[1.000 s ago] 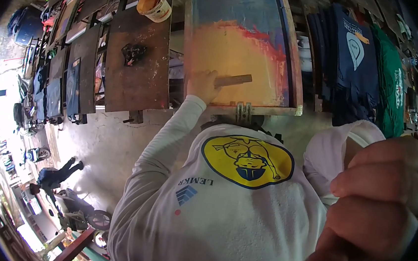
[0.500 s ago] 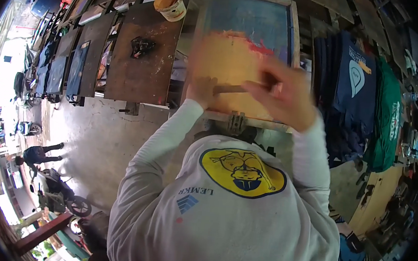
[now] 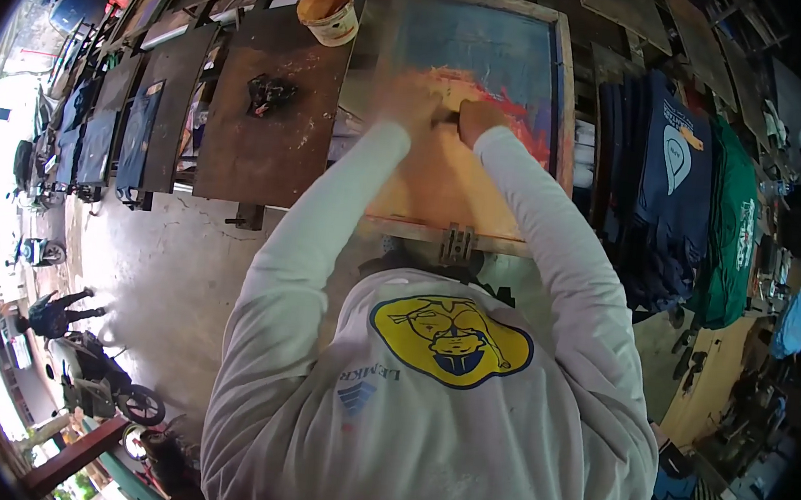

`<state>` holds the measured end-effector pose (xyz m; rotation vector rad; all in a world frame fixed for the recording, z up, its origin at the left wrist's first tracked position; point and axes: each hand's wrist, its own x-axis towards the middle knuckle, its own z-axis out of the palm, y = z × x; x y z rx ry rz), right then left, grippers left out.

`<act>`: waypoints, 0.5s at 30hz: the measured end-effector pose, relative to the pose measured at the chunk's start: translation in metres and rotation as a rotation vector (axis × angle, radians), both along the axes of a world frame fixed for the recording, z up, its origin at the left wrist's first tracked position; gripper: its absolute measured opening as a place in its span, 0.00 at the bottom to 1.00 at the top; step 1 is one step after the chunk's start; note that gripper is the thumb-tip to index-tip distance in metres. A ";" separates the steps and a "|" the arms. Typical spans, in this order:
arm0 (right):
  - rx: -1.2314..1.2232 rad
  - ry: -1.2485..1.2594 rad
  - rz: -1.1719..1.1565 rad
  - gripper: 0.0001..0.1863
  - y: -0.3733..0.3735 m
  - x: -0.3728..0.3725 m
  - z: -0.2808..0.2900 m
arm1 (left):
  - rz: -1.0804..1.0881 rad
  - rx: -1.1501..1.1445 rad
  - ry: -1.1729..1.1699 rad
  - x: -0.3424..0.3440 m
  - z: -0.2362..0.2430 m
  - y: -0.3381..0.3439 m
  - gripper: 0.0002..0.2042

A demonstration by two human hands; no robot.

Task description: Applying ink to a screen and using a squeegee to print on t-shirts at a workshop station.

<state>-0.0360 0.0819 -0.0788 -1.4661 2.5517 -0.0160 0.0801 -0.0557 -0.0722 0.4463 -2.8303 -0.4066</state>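
A wooden-framed printing screen (image 3: 567,93) lies in front of me. Its mesh is blue-grey at the far end, with yellow ink nearer me and red ink along the boundary and right side. Both my hands are over the mesh, closed on a squeegee (image 3: 445,117), of which only a short dark piece shows between them. My left hand (image 3: 413,108) is smeared by motion at the squeegee's left part. My right hand (image 3: 481,121) wraps its right part, knuckles up. The blade's lower edge is hidden.
Left of the screen, a brown board (image 3: 266,157) carries a stained bucket (image 3: 327,17) and a crumpled black lump (image 3: 269,96). Navy shirts (image 3: 668,188) and a green shirt (image 3: 733,222) hang at the right. A metal hinge clamp (image 3: 456,243) holds the screen's near edge. A person (image 3: 57,313) stands far left beside a motorbike (image 3: 103,386).
Both hands and the squeegee have moved away from me, up the screen. My right hand, blurred near the squeegee's right end before, is now wrapped on it beside the left.
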 end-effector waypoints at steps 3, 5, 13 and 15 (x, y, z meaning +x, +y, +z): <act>-0.093 0.035 -0.080 0.16 -0.017 -0.017 -0.013 | -0.176 -0.170 -0.228 -0.021 -0.014 -0.026 0.18; -0.072 0.036 -0.096 0.15 -0.010 -0.005 -0.020 | -0.095 -0.050 -0.091 -0.010 -0.027 -0.024 0.12; -0.117 -0.104 -0.107 0.12 0.062 0.113 -0.003 | -0.298 -0.130 -0.171 0.113 -0.035 0.033 0.11; -0.058 -0.183 -0.119 0.12 0.063 0.113 0.006 | -0.299 -0.055 -0.258 0.109 -0.029 0.024 0.11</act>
